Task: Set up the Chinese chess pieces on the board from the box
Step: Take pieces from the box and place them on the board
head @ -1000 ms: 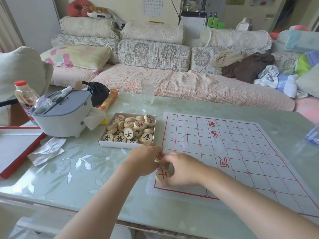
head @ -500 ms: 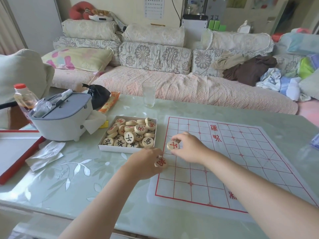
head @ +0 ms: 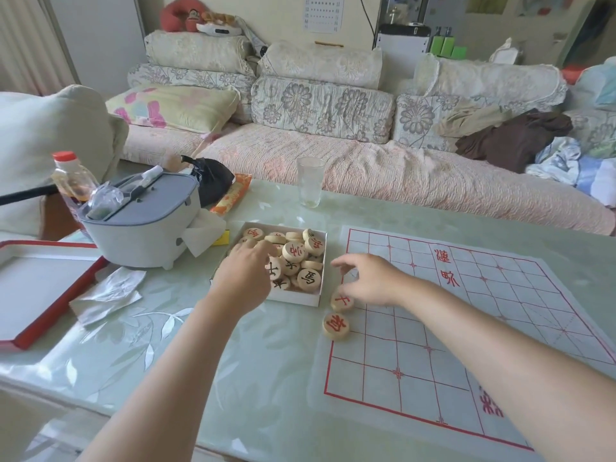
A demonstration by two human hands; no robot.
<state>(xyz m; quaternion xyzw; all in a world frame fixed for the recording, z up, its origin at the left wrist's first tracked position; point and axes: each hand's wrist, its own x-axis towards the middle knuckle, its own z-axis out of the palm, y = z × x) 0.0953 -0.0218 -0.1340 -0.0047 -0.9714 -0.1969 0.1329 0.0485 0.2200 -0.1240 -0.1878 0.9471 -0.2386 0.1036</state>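
A white box [head: 311, 298] holds several round wooden chess pieces [head: 309, 279] with red or black characters. To its right lies the paper board [head: 466, 328] with a red grid. Two red-marked pieces lie on the board's left edge: one [head: 342, 301] just under my right hand, the other [head: 336, 325] below it. My left hand [head: 245, 278] reaches into the box, fingers over the pieces; whether it grips one is hidden. My right hand [head: 370, 278] hovers over the board's left edge with its fingers apart, holding nothing.
A grey-white appliance [head: 140, 225] stands left of the box with a tissue [head: 106, 293] in front of it. A red-rimmed tray [head: 46, 295] lies at far left. An empty glass [head: 310, 186] stands behind the box. A sofa runs behind the table.
Both hands set their red pieces down on the board's left edge. My left hand then moved up into the box, and my right hand let go and opened.
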